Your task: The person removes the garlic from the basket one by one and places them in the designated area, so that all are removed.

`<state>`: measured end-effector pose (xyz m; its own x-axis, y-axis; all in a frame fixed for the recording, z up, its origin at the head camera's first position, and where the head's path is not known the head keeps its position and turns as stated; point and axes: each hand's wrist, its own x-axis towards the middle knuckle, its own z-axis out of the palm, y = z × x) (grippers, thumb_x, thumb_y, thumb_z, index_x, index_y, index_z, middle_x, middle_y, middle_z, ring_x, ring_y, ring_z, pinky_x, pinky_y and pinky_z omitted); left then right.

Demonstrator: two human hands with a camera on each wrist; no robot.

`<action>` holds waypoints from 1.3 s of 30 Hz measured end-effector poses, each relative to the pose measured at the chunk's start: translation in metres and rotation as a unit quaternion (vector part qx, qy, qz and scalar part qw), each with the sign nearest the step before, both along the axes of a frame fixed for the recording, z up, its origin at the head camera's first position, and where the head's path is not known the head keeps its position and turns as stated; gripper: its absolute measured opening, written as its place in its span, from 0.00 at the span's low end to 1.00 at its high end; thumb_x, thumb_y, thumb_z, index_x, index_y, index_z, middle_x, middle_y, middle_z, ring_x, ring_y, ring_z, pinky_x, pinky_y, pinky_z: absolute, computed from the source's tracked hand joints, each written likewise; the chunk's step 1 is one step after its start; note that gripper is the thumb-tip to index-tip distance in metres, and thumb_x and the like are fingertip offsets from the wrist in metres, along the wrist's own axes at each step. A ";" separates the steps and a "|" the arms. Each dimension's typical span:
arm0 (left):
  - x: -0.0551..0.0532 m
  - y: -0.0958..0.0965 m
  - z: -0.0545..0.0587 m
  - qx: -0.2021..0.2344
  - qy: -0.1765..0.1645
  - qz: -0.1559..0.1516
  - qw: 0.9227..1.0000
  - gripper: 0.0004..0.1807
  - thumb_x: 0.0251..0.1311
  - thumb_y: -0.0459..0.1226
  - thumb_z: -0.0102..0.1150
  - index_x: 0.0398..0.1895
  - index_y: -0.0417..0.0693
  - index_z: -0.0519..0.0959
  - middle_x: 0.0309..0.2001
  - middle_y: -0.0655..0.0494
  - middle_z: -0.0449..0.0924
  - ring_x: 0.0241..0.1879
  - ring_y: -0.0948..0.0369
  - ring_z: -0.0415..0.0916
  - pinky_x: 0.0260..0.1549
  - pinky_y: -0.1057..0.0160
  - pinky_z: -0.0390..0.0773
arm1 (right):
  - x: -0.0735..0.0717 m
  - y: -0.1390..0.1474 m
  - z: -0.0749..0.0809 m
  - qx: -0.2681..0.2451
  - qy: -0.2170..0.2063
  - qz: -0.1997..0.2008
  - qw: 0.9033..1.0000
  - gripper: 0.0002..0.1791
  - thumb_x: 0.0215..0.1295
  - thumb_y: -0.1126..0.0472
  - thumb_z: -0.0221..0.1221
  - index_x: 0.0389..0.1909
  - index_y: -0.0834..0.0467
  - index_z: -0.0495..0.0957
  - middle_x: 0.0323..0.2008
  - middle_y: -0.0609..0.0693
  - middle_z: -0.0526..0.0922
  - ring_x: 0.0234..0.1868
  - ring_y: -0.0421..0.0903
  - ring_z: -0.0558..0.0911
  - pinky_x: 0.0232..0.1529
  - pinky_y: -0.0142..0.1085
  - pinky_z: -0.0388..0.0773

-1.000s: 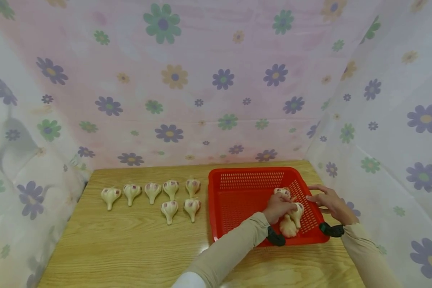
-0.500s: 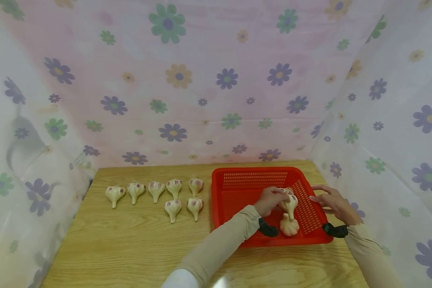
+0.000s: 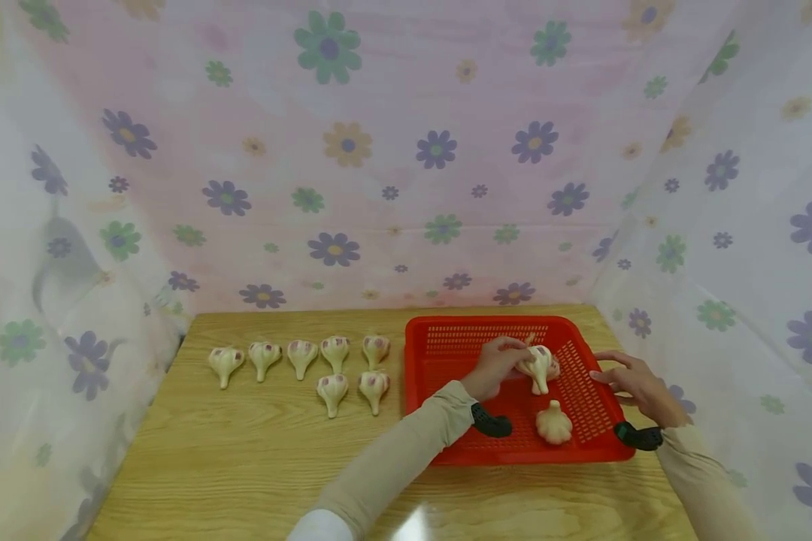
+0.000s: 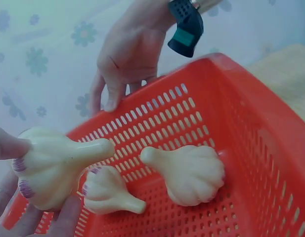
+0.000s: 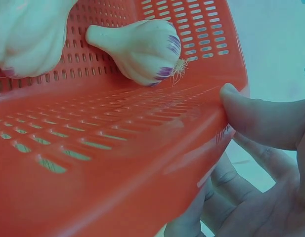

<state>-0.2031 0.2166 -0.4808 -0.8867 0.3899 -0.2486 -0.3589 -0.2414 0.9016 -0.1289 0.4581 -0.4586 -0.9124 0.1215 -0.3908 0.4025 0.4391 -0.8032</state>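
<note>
My left hand (image 3: 497, 367) holds a garlic bulb (image 3: 541, 372) above the floor of the red plastic basket (image 3: 446, 391); in the left wrist view, thumb and fingers lie on both sides of this bulb (image 4: 53, 165). Partly behind it in the head view is a second bulb (image 3: 554, 367), its purple marks showing. A third bulb (image 3: 553, 425) lies near the basket's front right corner, stem pointing away. On the basket's right rim, my right hand (image 3: 643, 391) keeps its thumb on top, with fingers on the outer side (image 5: 226, 185).
Several garlic bulbs (image 3: 302, 358) stand in two rows on the wooden table (image 3: 257, 466) left of the basket, stems toward me. Flower-printed sheets (image 3: 392, 150) enclose the table at the back and both sides.
My left hand has raised the garlic bulb away from the front bulb, moving it back and a little left in the basket. My right hand has stayed at the rim.
</note>
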 end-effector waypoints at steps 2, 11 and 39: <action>0.000 -0.004 0.002 0.002 0.000 0.002 1.000 0.07 0.50 0.29 0.67 0.33 0.42 0.80 0.32 0.54 0.79 0.28 0.59 0.78 0.42 0.47 0.78 | 0.000 0.001 0.001 0.002 -0.001 -0.004 1.000 0.37 0.67 0.53 0.56 0.69 0.66 0.52 0.40 0.53 0.81 0.39 0.52 0.83 0.44 0.48 0.79; 0.003 -0.027 0.020 0.019 0.005 -0.024 1.000 0.13 0.51 0.30 0.67 0.41 0.41 0.79 0.34 0.51 0.80 0.30 0.58 0.79 0.37 0.54 0.81 | 0.000 0.001 0.003 0.000 -0.002 0.002 1.000 0.38 0.67 0.53 0.56 0.69 0.66 0.52 0.39 0.51 0.81 0.38 0.51 0.82 0.44 0.47 0.79; 0.001 -0.149 0.049 0.063 0.021 -0.081 0.995 0.14 0.56 0.34 0.64 0.46 0.42 0.77 0.46 0.48 0.76 0.38 0.57 0.78 0.48 0.50 0.76 | 0.000 -0.003 0.004 0.002 -0.002 0.011 1.000 0.39 0.67 0.53 0.56 0.68 0.69 0.51 0.40 0.50 0.82 0.39 0.53 0.83 0.44 0.48 0.79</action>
